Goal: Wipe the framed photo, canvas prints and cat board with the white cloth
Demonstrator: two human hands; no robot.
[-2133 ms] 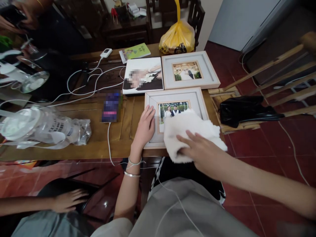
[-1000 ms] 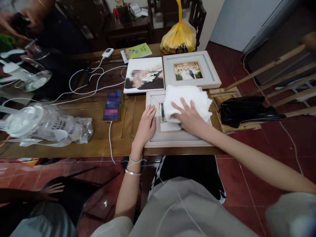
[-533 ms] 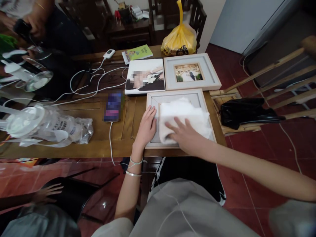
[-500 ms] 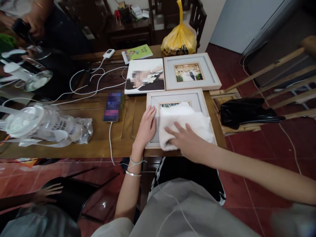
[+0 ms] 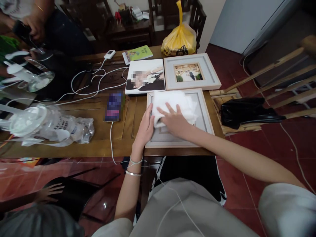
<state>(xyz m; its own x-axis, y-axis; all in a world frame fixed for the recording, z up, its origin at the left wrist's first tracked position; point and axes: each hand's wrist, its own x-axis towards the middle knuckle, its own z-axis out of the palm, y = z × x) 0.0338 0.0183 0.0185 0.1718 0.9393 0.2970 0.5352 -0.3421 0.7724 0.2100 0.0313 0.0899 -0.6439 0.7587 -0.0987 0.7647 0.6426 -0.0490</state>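
A thick white cloth (image 5: 170, 98) lies folded over the upper part of a light wooden picture frame (image 5: 207, 115), covering its inset picture. On the cloth, my right hand (image 5: 172, 120) presses down with fingers apart, its thumb side at the fold and the cloth held under it. My left hand (image 5: 145, 128) rests along the left rim of that frame, fingers stretched out, beside the cloth. Behind it stand a similar frame with a couple's photo (image 5: 191, 86) and a white photo panel (image 5: 145, 76).
A phone (image 5: 113, 107) charges left of my left hand. A bagged plastic cup (image 5: 54, 123), white cables (image 5: 97, 86), a green booklet (image 5: 138, 53) and a yellow bag (image 5: 180, 39) lie on the table (image 5: 128, 138). Other people are at the left; a bamboo chair (image 5: 237, 93) stands right.
My right hand has slid the white cloth up and left across the frame, uncovering its lower and right parts. My left hand stays at the left rim, turned slightly more on edge.
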